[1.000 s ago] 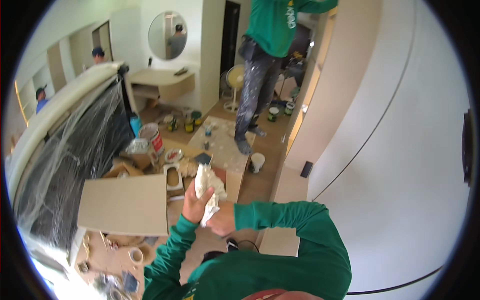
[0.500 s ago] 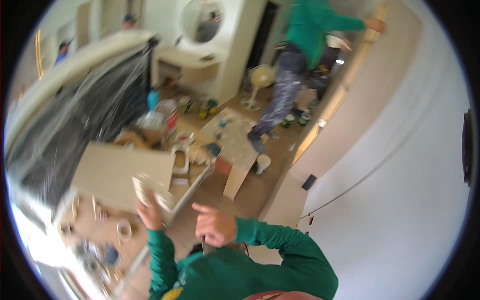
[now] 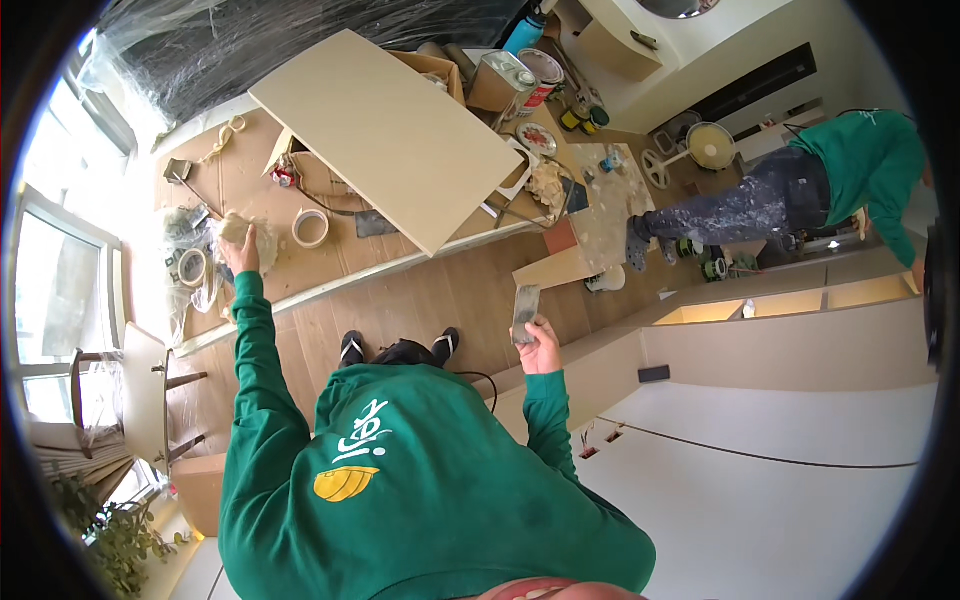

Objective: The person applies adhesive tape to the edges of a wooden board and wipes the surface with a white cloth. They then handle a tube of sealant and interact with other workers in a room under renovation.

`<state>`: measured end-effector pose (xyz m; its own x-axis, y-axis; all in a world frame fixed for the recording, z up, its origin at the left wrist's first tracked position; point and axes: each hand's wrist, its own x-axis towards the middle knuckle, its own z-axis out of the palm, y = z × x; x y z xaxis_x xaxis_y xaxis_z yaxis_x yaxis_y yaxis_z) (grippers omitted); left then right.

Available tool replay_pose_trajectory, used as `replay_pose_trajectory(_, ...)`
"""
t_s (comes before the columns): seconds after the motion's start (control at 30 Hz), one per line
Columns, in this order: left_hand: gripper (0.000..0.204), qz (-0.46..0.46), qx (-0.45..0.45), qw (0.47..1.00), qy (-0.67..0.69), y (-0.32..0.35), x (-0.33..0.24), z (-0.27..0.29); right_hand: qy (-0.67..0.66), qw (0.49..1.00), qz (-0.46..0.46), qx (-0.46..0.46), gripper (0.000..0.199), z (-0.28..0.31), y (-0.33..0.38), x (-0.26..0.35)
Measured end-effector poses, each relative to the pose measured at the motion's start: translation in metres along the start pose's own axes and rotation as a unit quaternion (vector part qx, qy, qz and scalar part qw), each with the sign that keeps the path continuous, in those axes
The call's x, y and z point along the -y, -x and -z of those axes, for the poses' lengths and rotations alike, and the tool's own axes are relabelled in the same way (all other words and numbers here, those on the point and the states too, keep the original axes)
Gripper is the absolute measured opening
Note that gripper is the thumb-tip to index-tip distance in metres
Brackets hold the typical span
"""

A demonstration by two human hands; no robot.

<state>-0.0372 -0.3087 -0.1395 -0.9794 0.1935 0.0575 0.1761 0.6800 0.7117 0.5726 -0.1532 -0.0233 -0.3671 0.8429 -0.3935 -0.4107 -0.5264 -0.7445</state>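
My left hand (image 3: 238, 250) is stretched far out to the left and grips a crumpled pale rag (image 3: 236, 228) over the brown floor covering (image 3: 250, 180). Beside it lie a roll of masking tape (image 3: 311, 228) and a second roll (image 3: 192, 267) on clear plastic. My right hand (image 3: 541, 345) is raised at the middle and holds a flat metal putty knife (image 3: 525, 307), blade pointing up. My green sleeves and my sandalled feet (image 3: 397, 349) show on the wooden floor below.
A large beige board (image 3: 385, 130) lies across boxes. Paint cans (image 3: 520, 75), tins and a plate crowd the floor beyond. A person in a green top (image 3: 860, 170) and paint-spattered trousers stands by the cream wall. A white fan (image 3: 708, 146) stands nearby. A small table (image 3: 150, 390) sits at the left.
My left hand has swung out to the left with the rag, away from my right hand. The view has tipped further downward, and the putty knife now shows in my right hand.
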Motion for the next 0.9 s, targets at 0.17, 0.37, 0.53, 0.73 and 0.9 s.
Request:
replay_pose_trajectory(0.17, 0.033, -0.1, 0.168, 0.89, 0.412, 0.132, -0.13, 0.023, 0.034, 0.999, 0.021, -0.018, 0.025, -0.041, 0.012, 0.007)
replay_pose_trajectory(0.37, 0.026, -0.076, 0.452, 0.749, 0.479, 0.299, -0.224, 0.047, 0.166, 0.978, 0.029, 0.119, 0.024, -0.1, 0.001, -0.008)
replay_pose_trajectory(0.53, 0.025, 0.031, 0.48, 0.706, 0.52, 0.324, -0.241, 0.006, 0.096, 0.953, -0.05, 0.284, 0.029, -0.122, -0.025, 0.023)
replay_pose_trajectory(0.73, 0.022, 0.014, 0.372, 0.76, 0.532, 0.349, -0.268, -0.019, 0.131, 0.93, -0.114, 0.324, 0.042, -0.093, -0.087, 0.049)
replay_pose_trajectory(0.9, 0.037, 0.053, 0.034, 0.861, 0.505, 0.294, -0.212, -0.064, 0.493, 0.743, 0.37, 0.26, 0.047, -0.073, -0.171, 0.071)
